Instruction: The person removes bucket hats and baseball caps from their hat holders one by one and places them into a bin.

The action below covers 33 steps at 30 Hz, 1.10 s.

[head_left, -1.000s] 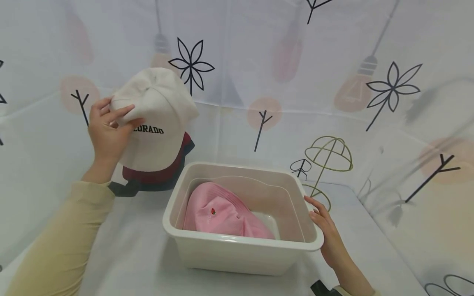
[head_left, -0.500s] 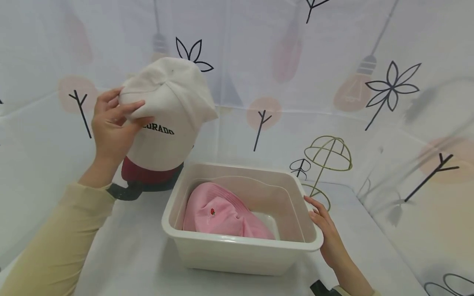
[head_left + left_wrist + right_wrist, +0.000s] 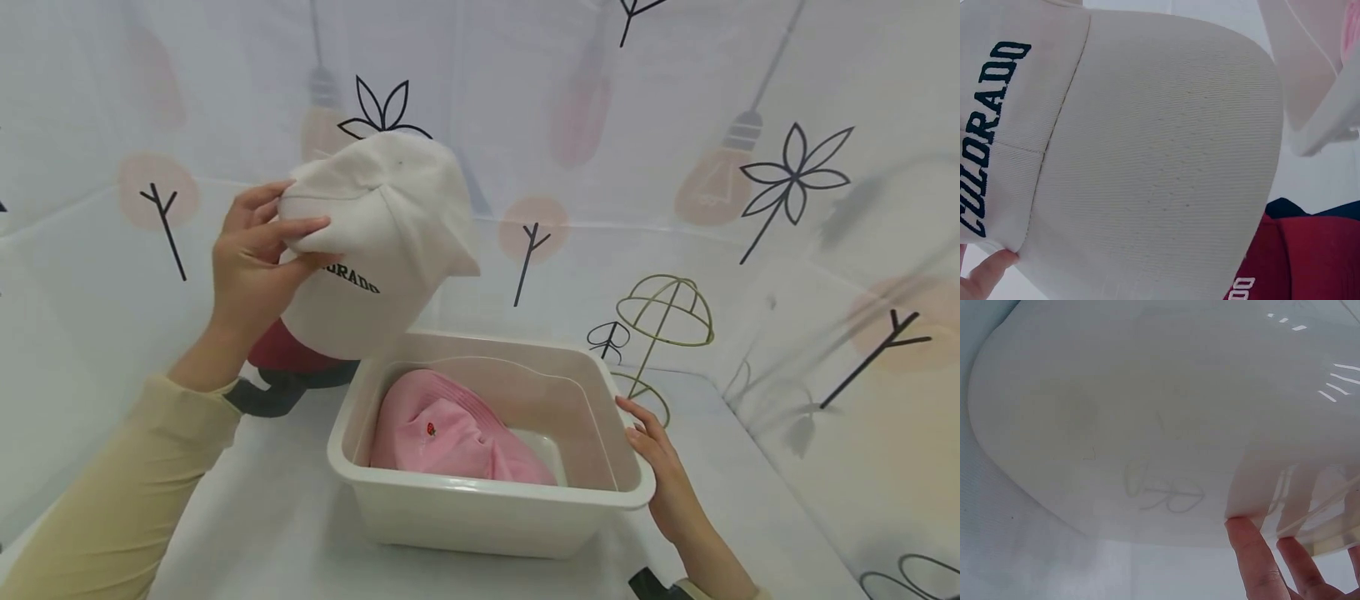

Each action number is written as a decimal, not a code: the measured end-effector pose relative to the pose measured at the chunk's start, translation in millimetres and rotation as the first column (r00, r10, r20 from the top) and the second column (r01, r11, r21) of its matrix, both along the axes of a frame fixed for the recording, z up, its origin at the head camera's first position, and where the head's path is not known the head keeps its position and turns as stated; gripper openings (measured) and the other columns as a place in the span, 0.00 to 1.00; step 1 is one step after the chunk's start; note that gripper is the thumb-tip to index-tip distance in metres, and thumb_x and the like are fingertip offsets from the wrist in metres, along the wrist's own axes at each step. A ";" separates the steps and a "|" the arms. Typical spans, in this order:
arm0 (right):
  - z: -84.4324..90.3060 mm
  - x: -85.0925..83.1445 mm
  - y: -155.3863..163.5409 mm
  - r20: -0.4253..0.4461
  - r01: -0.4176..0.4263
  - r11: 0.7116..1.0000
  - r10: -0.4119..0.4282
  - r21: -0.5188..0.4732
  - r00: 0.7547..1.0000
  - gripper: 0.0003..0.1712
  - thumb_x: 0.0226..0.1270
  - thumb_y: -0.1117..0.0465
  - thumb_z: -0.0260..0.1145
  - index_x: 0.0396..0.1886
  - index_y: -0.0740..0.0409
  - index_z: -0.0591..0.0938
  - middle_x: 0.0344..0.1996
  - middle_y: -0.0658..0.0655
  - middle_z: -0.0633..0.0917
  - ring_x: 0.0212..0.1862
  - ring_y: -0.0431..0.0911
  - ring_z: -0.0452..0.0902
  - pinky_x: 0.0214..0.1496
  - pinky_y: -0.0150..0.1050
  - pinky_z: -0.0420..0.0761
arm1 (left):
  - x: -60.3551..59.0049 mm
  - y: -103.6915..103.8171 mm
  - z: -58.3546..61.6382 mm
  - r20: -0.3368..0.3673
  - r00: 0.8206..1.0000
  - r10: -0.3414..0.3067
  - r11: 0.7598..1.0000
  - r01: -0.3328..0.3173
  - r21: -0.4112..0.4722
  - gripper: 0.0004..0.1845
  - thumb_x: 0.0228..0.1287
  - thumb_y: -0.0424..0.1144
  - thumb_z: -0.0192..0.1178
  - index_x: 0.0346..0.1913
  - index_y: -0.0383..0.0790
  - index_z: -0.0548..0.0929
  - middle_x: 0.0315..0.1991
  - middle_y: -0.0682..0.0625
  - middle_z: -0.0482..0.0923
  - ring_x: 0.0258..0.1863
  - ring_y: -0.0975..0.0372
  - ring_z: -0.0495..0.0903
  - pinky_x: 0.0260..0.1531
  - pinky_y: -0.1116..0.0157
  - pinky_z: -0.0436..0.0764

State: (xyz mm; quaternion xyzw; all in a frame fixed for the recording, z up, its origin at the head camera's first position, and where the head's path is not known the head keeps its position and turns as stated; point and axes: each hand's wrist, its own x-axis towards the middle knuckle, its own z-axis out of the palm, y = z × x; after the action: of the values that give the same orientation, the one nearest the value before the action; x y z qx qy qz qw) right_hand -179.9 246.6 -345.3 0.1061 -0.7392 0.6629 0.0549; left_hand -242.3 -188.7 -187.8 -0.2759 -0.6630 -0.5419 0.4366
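My left hand (image 3: 255,258) grips a white cap (image 3: 382,242) lettered COLORADO by its crown, held in the air above the back left corner of a white plastic bin (image 3: 487,500). The cap (image 3: 1147,156) fills the left wrist view, with one fingertip (image 3: 988,275) at its edge. A pink cap (image 3: 450,433) lies inside the bin. My right hand (image 3: 660,471) rests with straight fingers against the bin's right wall; its fingertips (image 3: 1254,556) touch the bin wall (image 3: 1147,425) in the right wrist view.
A dark red cap (image 3: 288,354) sits on a dark one (image 3: 277,393) behind the white cap, at the back left. A wire hat stand (image 3: 663,321) rises behind the bin's right side. Patterned white cloth (image 3: 825,250) covers the table and the walls around.
My left hand has lifted the white cap off the stack and carried it right toward the bin. The right hand and the bin have stayed still.
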 end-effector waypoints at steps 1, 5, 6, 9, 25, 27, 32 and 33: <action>0.0 0.1 0.2 0.002 -0.001 1.000 0.001 0.000 1.000 0.22 0.74 0.57 0.44 0.66 0.49 0.64 0.48 0.55 0.71 0.44 0.45 0.73 0.40 0.40 0.77 | 0.5 1.0 -0.2 -0.001 1.000 0.011 1.000 -0.011 -0.021 0.18 0.39 0.18 0.70 0.40 0.26 0.83 0.55 0.50 0.68 0.57 0.54 0.69 0.51 0.68 0.74; 0.1 -0.1 1.0 0.007 -0.011 1.000 0.011 0.011 1.000 0.23 0.74 0.55 0.43 0.67 0.50 0.62 0.50 0.56 0.70 0.45 0.45 0.73 0.41 0.40 0.77 | 2.3 4.5 -0.3 -0.055 0.998 0.030 0.992 -0.036 -0.118 0.18 0.38 0.16 0.70 0.38 0.27 0.85 0.55 0.52 0.69 0.56 0.54 0.70 0.51 0.68 0.74; 0.2 0.0 1.2 0.006 -0.015 1.000 0.014 0.016 1.000 0.23 0.74 0.55 0.43 0.67 0.50 0.62 0.50 0.56 0.69 0.46 0.45 0.72 0.41 0.41 0.77 | 2.3 5.4 -0.5 -0.073 0.997 0.014 0.990 -0.024 -0.136 0.18 0.37 0.15 0.69 0.37 0.26 0.85 0.55 0.52 0.70 0.56 0.54 0.70 0.51 0.68 0.74; 0.1 0.2 2.0 0.007 -0.019 0.999 0.019 0.028 1.000 0.24 0.74 0.55 0.43 0.68 0.51 0.61 0.52 0.58 0.68 0.47 0.45 0.71 0.42 0.41 0.76 | 1.9 8.4 -1.7 -0.102 0.992 -0.069 0.985 0.052 -0.167 0.17 0.36 0.14 0.69 0.36 0.24 0.84 0.55 0.50 0.70 0.56 0.53 0.69 0.50 0.68 0.74; -0.7 -0.5 2.9 0.011 -0.012 1.000 0.012 0.016 1.000 0.24 0.74 0.54 0.43 0.67 0.50 0.62 0.52 0.58 0.67 0.46 0.45 0.72 0.42 0.41 0.76 | -1.7 39.7 -8.0 -0.135 0.962 -0.238 0.873 0.151 -0.464 0.23 0.34 0.17 0.72 0.39 0.40 0.88 0.55 0.39 0.72 0.56 0.53 0.69 0.50 0.67 0.75; -0.7 -0.6 2.9 0.012 -0.010 1.000 0.009 0.012 1.000 0.24 0.74 0.54 0.44 0.67 0.51 0.62 0.52 0.58 0.67 0.46 0.45 0.72 0.42 0.41 0.77 | -2.3 45.1 -9.4 -0.121 0.960 -0.251 0.852 0.161 -0.498 0.22 0.36 0.19 0.72 0.39 0.40 0.87 0.55 0.40 0.72 0.57 0.54 0.69 0.48 0.68 0.76; -1.5 -1.0 2.5 0.012 -0.014 1.000 0.014 0.013 1.000 0.24 0.74 0.54 0.43 0.68 0.51 0.61 0.52 0.57 0.68 0.47 0.45 0.72 0.42 0.41 0.77 | -5.3 57.8 -15.2 -0.058 0.946 -0.318 0.800 0.235 -0.551 0.20 0.37 0.21 0.73 0.39 0.40 0.87 0.56 0.42 0.72 0.57 0.55 0.68 0.47 0.67 0.77; -1.6 -1.1 2.5 0.012 -0.013 1.000 0.013 0.015 1.000 0.24 0.74 0.54 0.43 0.68 0.51 0.61 0.52 0.57 0.68 0.47 0.45 0.72 0.43 0.41 0.77 | -6.1 60.6 -16.8 -0.048 0.943 -0.329 0.791 0.248 -0.560 0.20 0.37 0.22 0.73 0.39 0.40 0.87 0.56 0.43 0.72 0.57 0.55 0.68 0.47 0.66 0.77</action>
State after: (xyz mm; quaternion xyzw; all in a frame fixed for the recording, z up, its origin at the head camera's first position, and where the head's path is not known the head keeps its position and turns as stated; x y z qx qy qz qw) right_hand -181.0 249.1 -346.9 0.1073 -0.7437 0.6583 0.0454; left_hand -248.5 -128.1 -204.6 -0.5249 -0.7066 -0.3695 0.2978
